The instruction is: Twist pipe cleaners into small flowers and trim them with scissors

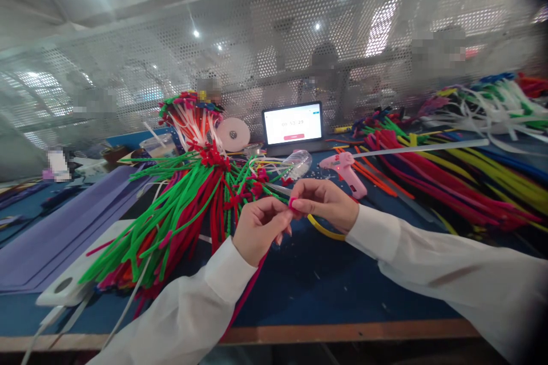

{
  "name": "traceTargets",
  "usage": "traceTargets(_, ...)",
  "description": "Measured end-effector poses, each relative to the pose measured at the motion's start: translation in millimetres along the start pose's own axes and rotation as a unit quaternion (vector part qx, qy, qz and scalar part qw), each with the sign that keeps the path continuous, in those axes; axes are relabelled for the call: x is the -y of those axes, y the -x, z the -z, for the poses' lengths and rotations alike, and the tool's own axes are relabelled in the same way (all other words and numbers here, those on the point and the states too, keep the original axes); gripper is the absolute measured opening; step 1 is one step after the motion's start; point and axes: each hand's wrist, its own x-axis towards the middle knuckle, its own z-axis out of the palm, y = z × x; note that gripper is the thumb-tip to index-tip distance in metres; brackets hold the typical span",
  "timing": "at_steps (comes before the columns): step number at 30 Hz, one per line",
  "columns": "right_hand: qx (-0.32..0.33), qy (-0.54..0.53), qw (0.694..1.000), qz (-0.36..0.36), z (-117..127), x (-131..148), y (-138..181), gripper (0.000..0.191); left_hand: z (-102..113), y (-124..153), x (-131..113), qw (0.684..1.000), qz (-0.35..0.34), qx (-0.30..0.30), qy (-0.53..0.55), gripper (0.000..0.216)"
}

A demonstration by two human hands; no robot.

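My left hand (259, 229) and my right hand (325, 201) meet over the blue table (325, 291), both pinching the curled end of a pink pipe cleaner (293, 203). Its stem (248, 291) runs down under my left wrist toward the table's front edge. A yellow pipe cleaner (322, 229) curves below my right hand. Just left of my hands lies a heap of green, red and pink pipe cleaners (180, 211).
A pink glue gun (347, 174) lies behind my right hand. A tablet (293, 124), a clear bottle (298, 163) and a tape roll (233, 134) stand further back. Long coloured pipe cleaners (449, 177) cover the right side. Purple sheets (55, 234) and a white board (72, 285) lie left. A perforated screen (274, 45) with people behind it.
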Motion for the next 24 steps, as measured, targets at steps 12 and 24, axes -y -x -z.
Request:
traceTargets(12,-0.024,0.056,0.998,-0.015,6.4,4.9,-4.6,0.017,7.9,-3.3,-3.8,0.998,-0.001,0.025,-0.052,0.018)
traceTargets(24,0.039,0.115,0.991,-0.059,3.2,10.6,-3.6,0.025,12.7,-4.6,-4.3,0.947,-0.153,0.035,-0.279,0.017)
